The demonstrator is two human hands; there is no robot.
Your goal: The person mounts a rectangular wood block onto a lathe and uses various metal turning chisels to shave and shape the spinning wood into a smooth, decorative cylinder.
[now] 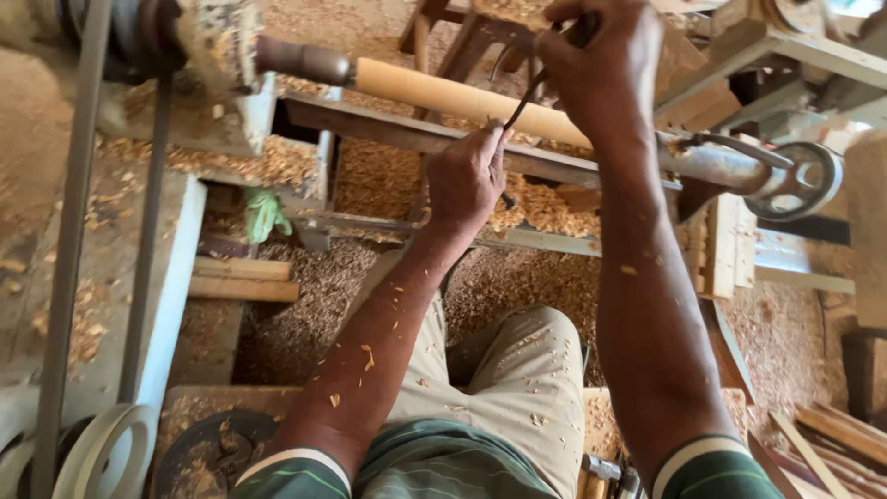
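A pale wooden cylinder [443,95] is mounted lengthwise on a wood lathe [370,125], running from upper left to right. A dark curved metal caliper [528,92] straddles the cylinder. My left hand [467,176] grips the caliper's lower leg just below the wood. My right hand [605,65] holds its top end above the cylinder. Both forearms carry wood chips.
Wood shavings [388,185] cover the lathe bed and floor. A drive belt [69,231] runs down the left side to a pulley [106,453]. The tailstock handwheel [799,180] sits at right. Loose planks [240,279] lie at lower left, wooden strips at lower right.
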